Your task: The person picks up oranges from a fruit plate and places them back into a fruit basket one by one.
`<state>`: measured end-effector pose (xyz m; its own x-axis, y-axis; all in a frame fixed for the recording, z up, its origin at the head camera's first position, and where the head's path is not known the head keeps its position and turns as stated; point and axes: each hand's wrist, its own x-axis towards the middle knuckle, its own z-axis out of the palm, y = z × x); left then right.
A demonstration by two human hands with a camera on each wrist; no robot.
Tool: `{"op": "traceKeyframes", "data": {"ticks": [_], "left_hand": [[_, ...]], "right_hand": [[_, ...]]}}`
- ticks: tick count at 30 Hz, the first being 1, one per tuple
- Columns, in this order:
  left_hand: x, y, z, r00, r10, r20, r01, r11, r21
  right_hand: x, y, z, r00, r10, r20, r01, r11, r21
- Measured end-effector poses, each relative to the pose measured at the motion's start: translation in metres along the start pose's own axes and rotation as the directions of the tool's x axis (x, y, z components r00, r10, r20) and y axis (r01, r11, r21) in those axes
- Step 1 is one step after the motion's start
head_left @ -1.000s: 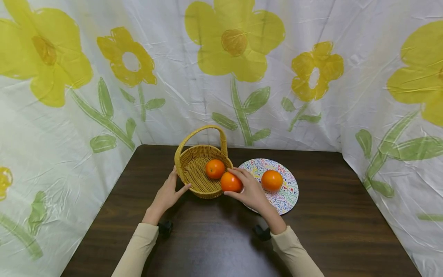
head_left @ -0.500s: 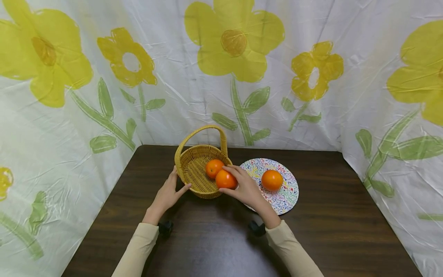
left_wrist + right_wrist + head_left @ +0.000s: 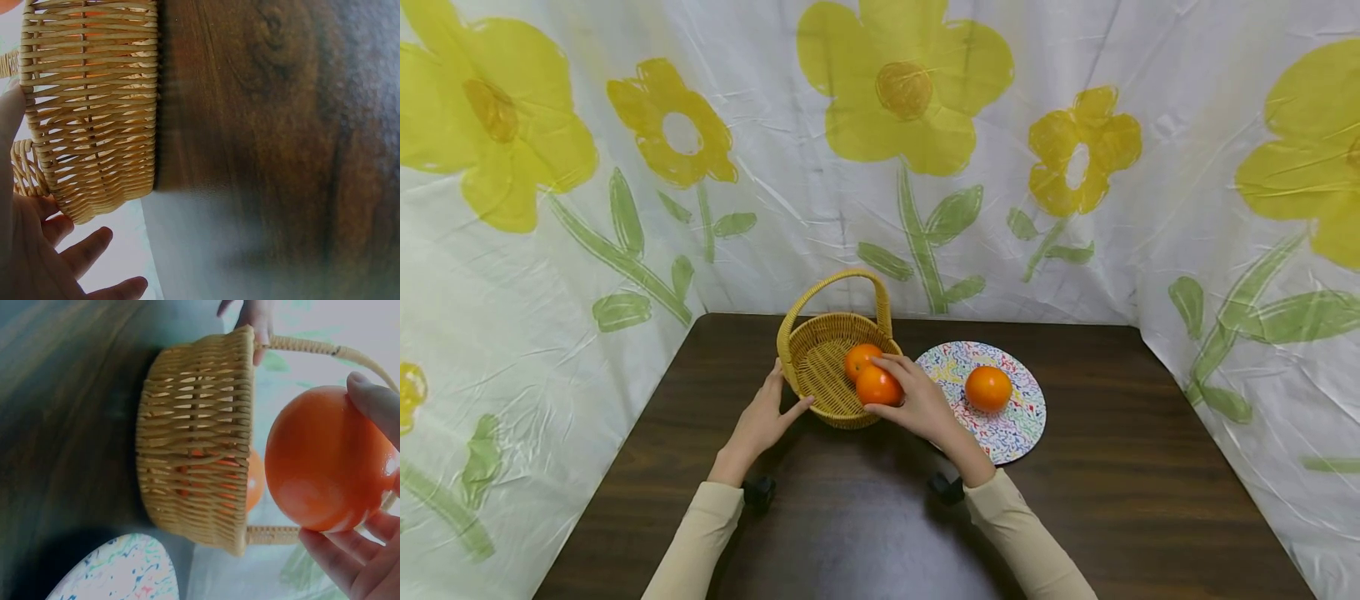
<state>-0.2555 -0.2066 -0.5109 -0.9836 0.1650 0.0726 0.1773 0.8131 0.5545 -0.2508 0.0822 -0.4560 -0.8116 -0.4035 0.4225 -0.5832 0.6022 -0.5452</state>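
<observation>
- The held orange fruit [image 3: 877, 387] is over the near right part of the basket, higher than the rim in the right wrist view; it is round, smooth and glossy.
- The right hand [image 3: 921, 406] grips that fruit between thumb and fingers; its wrist lies above the plate's near left side.
- The wicker basket [image 3: 820, 371] is a round, wide-mouthed bowl of tan woven strands, with small gaps in its wall and a tall wrapped handle [image 3: 883, 310] arching over it.
- A second orange fruit [image 3: 859, 357] lies inside, toward the right; whether the held one touches it cannot be told.
- The left hand [image 3: 763, 421] is spread, its thumb and fingertips resting against the basket's left side.
- The plate [image 3: 1017, 429], flat, round and white with multicoloured squiggles, sits just right of the basket, a narrow strip of wood between them.
- A third orange fruit [image 3: 988, 389] rests near the plate's middle.
- The table [image 3: 1112, 417] is dark brown, with streaked grain and a dull sheen; basket and plate are toward its far edge, with wide wood in front and to the right.
- Pale sleeves [image 3: 692, 542] cover both forearms.
- A creased white cloth [image 3: 790, 275] with large yellow flowers and green stems hangs behind the far edge and along both sides.
</observation>
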Motion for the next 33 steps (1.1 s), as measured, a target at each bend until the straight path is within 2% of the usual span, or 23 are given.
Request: {"op": "traceKeyframes", "data": {"ticks": [4, 21, 24, 28, 33], "left_hand": [[0.0, 0.0, 0.0, 1.0, 0.002, -0.002, -0.002, 1.0, 0.002], [-0.001, 0.001, -0.001, 1.0, -0.005, 0.002, 0.005, 1.0, -0.009], [-0.001, 0.001, -0.001, 1.0, -0.002, 0.001, 0.002, 1.0, -0.012], [-0.002, 0.001, -0.001, 1.0, -0.003, 0.002, 0.003, 1.0, -0.018], [-0.002, 0.001, -0.001, 1.0, -0.001, -0.001, 0.001, 1.0, -0.019]], "right_hand": [[0.005, -0.002, 0.004, 1.0, -0.012, -0.008, 0.012, 1.0, -0.015], [0.016, -0.005, 0.022, 0.998, 0.009, 0.061, -0.007, 0.999, -0.038], [0.019, -0.005, 0.024, 0.998, -0.005, 0.066, 0.006, 1.0, -0.022], [0.022, -0.006, 0.026, 0.997, -0.019, 0.081, 0.023, 0.999, -0.049], [0.023, -0.006, 0.029, 0.994, 0.008, 0.107, -0.001, 0.998, -0.068]]}}
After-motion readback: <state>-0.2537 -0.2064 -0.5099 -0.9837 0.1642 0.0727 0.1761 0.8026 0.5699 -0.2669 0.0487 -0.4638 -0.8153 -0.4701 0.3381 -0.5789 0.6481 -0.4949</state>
